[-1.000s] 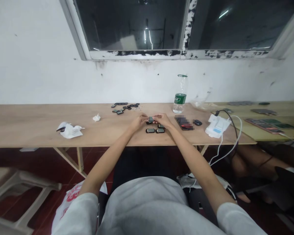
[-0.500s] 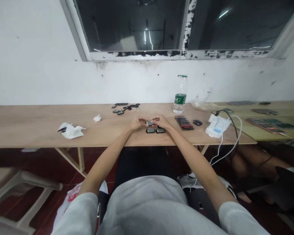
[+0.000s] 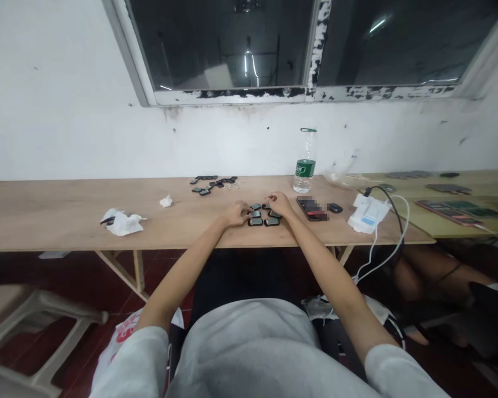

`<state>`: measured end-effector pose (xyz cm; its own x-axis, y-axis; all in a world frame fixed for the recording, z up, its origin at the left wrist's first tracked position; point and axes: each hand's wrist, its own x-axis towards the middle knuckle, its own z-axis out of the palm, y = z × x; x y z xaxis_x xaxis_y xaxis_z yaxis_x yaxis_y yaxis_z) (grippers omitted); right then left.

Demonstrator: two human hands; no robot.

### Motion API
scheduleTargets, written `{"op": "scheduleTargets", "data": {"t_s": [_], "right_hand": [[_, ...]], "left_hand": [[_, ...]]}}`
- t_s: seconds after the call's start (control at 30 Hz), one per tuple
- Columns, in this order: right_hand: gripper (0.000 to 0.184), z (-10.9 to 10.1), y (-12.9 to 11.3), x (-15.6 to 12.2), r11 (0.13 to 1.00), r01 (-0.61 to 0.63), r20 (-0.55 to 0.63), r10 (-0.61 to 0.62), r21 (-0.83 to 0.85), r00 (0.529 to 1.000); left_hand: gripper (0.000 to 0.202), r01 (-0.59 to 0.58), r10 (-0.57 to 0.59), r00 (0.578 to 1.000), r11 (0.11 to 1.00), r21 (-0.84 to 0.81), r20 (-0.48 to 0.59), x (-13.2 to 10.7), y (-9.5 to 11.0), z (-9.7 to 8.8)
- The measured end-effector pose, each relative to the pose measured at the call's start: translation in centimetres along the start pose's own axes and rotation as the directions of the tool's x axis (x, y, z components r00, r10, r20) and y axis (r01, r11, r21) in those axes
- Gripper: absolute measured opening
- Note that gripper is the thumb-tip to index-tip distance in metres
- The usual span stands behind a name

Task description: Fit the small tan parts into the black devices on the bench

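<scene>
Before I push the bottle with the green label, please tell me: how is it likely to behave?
The bottle stands upright and is tall for its width, so a high push would probably tip it. It looks like clear plastic, so it may give when squeezed. It seems round, so it might roll once on its side.

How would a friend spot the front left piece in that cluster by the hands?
Find the wooden table, then the cluster of dark-rimmed pieces by the left hand and right hand. Two lie nearest the table's front edge; the front left piece is the one on the left hand's side.
</scene>
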<state>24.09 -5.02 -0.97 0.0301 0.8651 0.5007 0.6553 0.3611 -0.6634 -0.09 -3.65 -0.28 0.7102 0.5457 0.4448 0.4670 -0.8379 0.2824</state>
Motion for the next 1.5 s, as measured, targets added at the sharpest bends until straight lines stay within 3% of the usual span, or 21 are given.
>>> {"op": "scheduleTargets", "data": {"t_s": [0.13, 0.3, 0.43, 0.63, 0.83, 1.07, 1.27, 1.5], "right_hand": [[0.024, -0.5, 1.3, 0.4, 0.995, -0.094, 0.01, 0.095, -0.041, 0.995], [0.019, -0.5, 2.4, 0.1, 0.985, -0.17, 0.099, 0.173, -0.043, 0.98], [0.009, -0.5, 2.9, 0.0, 0.98, -0.2, 0.125, 0.2, -0.007, 0.972], [0.005, -0.4, 3.1, 0.6, 0.973, -0.227, -0.005, 0.228, 0.041, 0.974], [0.006, -0.3, 2.8, 0.6, 0.964, -0.234, -0.063, 0.243, 0.124, 0.968], [0.01, -0.5, 1.9, 0.3, 0.943, -0.225, -0.052, 0.245, 0.245, 0.968], [0.021, -0.3, 0.3, -0.1, 0.904, -0.161, 0.034, 0.16, 0.397, 0.986], [0.032, -0.1, 0.3, -0.2, 0.813, -0.188, 0.076, 0.175, 0.551, 0.982]], "left_hand": [[0.028, 0.028, -0.029, 0.999, 0.999, -0.038, -0.034, 0.0, -0.6, -0.6], [0.031, 0.237, -0.256, 0.951, 0.964, -0.12, -0.172, -0.8, -2.8, -1.5], [0.043, 0.33, -0.346, 0.929, 0.935, -0.13, -0.131, -1.5, -4.5, -1.4], [0.037, 0.25, -0.252, 0.968, 0.967, -0.041, -0.025, -1.5, -5.0, -1.3], [0.042, 0.293, -0.291, 0.956, 0.954, 0.07, -0.033, -1.6, -4.4, -1.4], [0.029, 0.276, -0.275, 0.955, 0.961, -0.006, -0.108, -1.4, -4.2, -0.7], [0.027, -0.008, -0.03, 0.972, 0.987, -0.162, -0.234, 0.4, -1.4, -1.2], [0.025, -0.015, -0.006, 0.976, 0.995, -0.098, -0.218, 2.8, 1.3, -0.8]]}}
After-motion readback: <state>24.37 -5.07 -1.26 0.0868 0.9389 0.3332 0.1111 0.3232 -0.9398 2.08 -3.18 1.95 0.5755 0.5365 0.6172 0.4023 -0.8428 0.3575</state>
